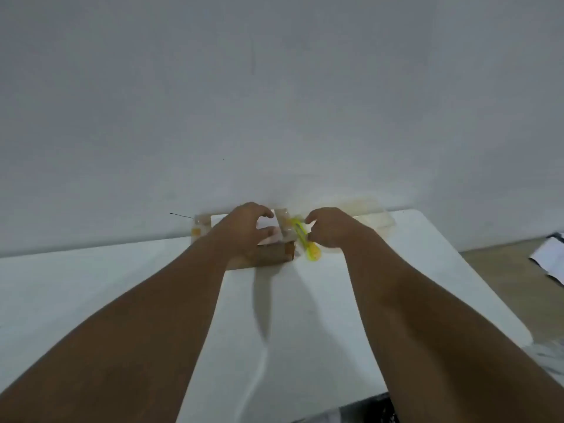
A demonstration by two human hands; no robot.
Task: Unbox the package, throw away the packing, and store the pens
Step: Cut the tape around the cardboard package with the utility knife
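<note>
Unboxing barely under way at the far edge of the table (290,315).
Gripping the cardboard box (268,254) top with the left hand (244,230), clutching a yellow cutter (305,242) in the right hand (331,228) just beside it; no pens in sight, binning and storing likely all to come.

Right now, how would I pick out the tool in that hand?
Find the white table against the wall, then the cardboard box at its far edge. Right of it, the right hand grips the cutter, the only bright yellow-green thing.
</note>
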